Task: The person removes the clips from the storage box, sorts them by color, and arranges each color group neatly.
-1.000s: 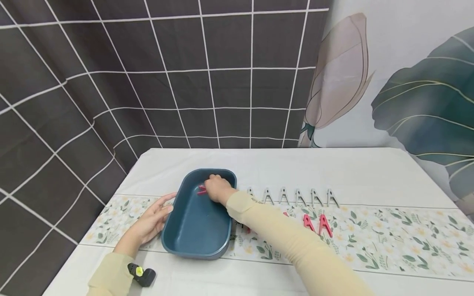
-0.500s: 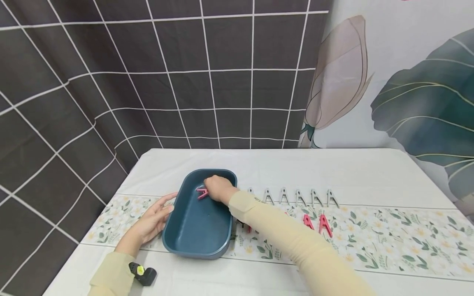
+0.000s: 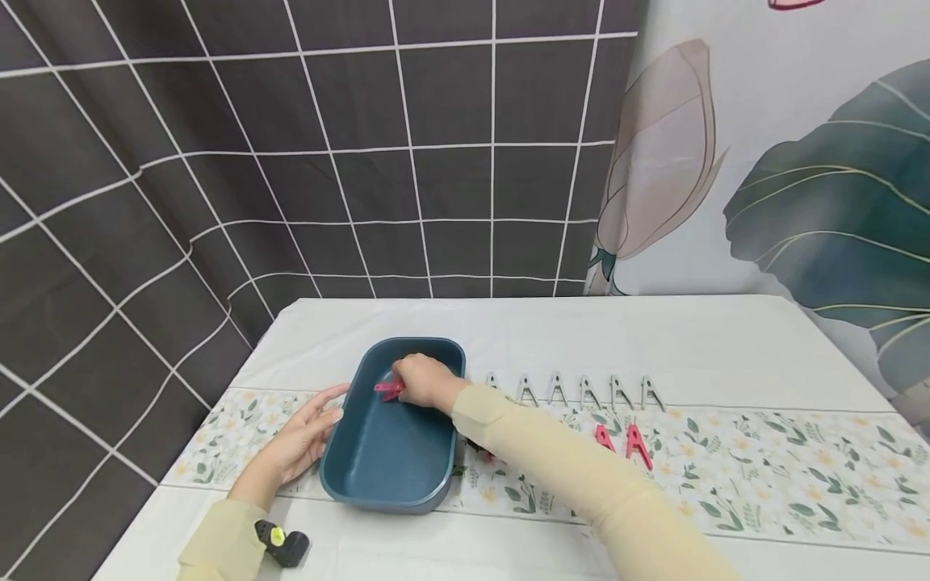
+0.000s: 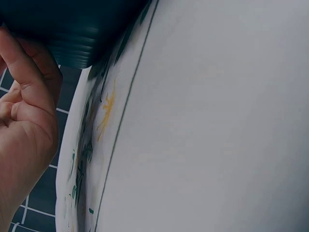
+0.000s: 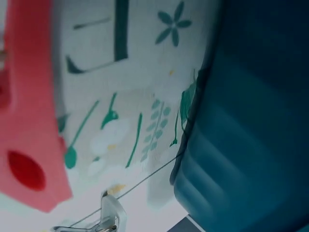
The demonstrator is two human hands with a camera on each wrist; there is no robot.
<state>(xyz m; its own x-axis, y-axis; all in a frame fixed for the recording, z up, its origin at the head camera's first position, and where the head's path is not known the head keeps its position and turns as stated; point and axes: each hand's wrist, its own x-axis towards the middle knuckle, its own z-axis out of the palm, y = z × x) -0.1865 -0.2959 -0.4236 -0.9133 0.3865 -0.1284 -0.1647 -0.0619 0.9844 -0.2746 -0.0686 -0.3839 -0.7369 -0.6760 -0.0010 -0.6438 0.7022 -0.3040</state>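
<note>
A dark blue plastic basin stands on the table. Against its left wall rest the fingers of my left hand, only loosely bent. The left wrist view shows that hand beside the dark side of the basin. My right hand reaches inside the basin and pinches a red clothespin, whose legs stick out to the left of the fingers. The fingertips are hidden behind the back of the hand. In the right wrist view the basin's outer wall fills the right side.
Right of the basin, a row of several grey metal clothespins lies on the table. Below them are red clothespins, some covered by the right sleeve. One red clothespin looms close in the right wrist view. A black device sits at the left wrist.
Inside the basin, my right hand and the red clothespin have shifted slightly left and nearer, and the clothespin has turned. My left hand stays at the basin's side.
</note>
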